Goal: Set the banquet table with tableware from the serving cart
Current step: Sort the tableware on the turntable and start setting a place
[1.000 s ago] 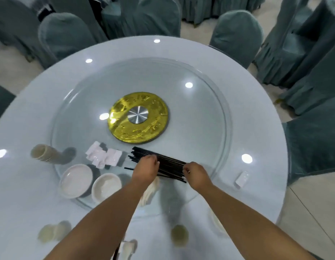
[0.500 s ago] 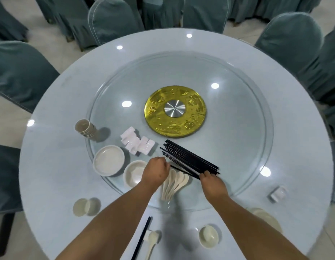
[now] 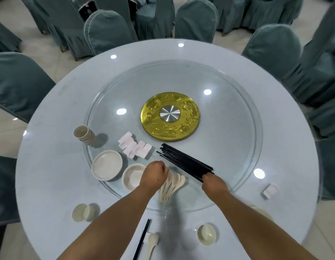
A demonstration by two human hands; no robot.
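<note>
Bare glass turntable (image 3: 228, 113) lying open across its far and right parts, gold hub (image 3: 169, 117) sitting at centre, black chopsticks (image 3: 183, 162), white rests (image 3: 134, 147), stacked cups (image 3: 84, 134), plates (image 3: 106, 165) and spoons (image 3: 171, 184) crowding the near-left arc, covered chairs (image 3: 106, 30) ringing the desk (image 3: 50, 166).

One head-worn wide-angle view looks steeply down and forward over the round counter (image 3: 50, 175) from its near edge, close above both forearms, chairs (image 3: 106, 30) ringing the far side.
</note>
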